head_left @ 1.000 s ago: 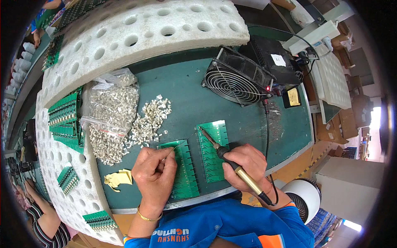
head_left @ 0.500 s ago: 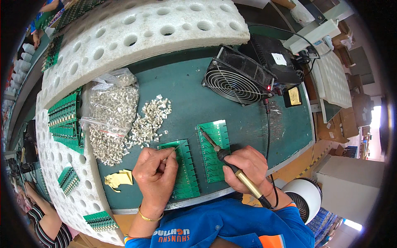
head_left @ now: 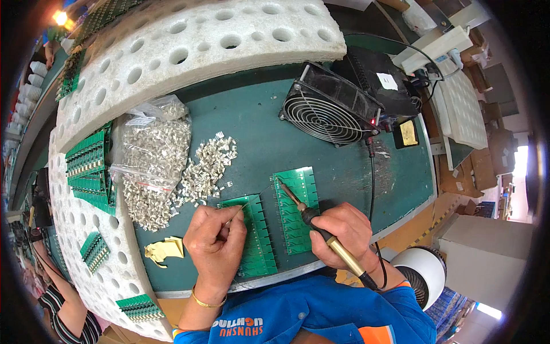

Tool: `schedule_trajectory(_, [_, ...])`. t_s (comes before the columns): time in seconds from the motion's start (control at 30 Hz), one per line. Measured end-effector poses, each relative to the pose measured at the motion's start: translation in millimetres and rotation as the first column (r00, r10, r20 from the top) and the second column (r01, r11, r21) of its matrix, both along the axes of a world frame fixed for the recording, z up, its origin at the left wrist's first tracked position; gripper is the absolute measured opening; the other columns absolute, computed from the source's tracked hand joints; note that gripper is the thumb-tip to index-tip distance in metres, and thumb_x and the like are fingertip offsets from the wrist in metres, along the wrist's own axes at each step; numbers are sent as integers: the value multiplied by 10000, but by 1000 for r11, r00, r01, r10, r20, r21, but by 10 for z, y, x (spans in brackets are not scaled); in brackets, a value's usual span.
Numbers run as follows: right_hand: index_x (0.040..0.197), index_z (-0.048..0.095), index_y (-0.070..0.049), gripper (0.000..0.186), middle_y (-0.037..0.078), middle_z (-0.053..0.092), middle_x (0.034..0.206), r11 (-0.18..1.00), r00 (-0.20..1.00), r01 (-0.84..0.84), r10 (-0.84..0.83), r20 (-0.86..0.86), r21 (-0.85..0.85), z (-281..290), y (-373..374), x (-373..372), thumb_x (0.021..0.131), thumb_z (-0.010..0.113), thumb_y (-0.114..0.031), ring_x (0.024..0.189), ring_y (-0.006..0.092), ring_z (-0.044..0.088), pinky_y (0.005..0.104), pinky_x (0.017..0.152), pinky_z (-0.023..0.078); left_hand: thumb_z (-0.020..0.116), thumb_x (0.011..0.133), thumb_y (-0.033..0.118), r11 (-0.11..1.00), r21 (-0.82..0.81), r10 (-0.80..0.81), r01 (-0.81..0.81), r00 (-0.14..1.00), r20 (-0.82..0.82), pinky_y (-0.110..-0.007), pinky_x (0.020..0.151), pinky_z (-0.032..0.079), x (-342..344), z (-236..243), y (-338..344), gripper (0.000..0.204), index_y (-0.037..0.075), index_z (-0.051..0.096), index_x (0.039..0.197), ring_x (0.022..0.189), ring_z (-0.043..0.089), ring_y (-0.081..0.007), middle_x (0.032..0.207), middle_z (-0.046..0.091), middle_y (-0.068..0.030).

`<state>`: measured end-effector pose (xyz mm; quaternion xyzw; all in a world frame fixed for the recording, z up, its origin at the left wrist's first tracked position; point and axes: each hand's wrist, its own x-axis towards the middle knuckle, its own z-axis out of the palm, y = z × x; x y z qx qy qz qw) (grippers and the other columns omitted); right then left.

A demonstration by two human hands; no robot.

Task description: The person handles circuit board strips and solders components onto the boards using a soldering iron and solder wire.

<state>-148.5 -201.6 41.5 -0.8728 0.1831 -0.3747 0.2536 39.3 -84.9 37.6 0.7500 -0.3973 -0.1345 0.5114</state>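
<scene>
My right hand [head_left: 342,230] grips a soldering iron [head_left: 338,252] by its dark and brass-coloured handle. The iron's tip rests at the upper left corner of a green circuit board [head_left: 298,218]. My left hand [head_left: 217,241] is closed in a pinch on a thin solder wire [head_left: 245,206], which slants up to the right toward that tip. Under and beside my left hand lies a second green circuit board [head_left: 258,243], partly hidden by the fingers. Small white pin connectors line the left edges of both boards.
Loose white connectors [head_left: 212,163] spill beside a clear plastic bag [head_left: 157,137] of them. A black fan [head_left: 326,109] stands at the back. White foam trays [head_left: 240,34] border the table, holding more boards [head_left: 94,252]. A crumpled yellow cloth or paper [head_left: 165,250] lies left of my hand.
The solder wire now shows reaching closer to the iron's tip. Both hands have barely moved. At the far left, another person's arm has shifted, and a bright light shows at the upper left.
</scene>
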Motion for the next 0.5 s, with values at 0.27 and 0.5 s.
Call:
schedule_trajectory(0.27, [976, 620, -22, 283, 107, 630, 764, 1000, 999, 16, -17, -41, -23, 46, -1, -91, 713, 727, -35, 594, 254, 610, 349, 538, 484, 733, 791, -38, 999, 36, 16, -14, 998, -54, -212, 515, 307, -23, 32, 21, 92, 18, 728, 865, 587, 418, -57, 691, 500, 11])
schedule_trajectory(0.5, [947, 643, -18, 325, 110, 617, 761, 999, 1000, 24, -24, -1, 36, 43, -6, -33, 646, 762, 10, 603, 258, 606, 342, 544, 487, 735, 793, -36, 998, 43, 47, -45, 998, -46, -212, 515, 305, -26, 42, 14, 93, 21, 725, 867, 588, 416, -56, 692, 492, 13])
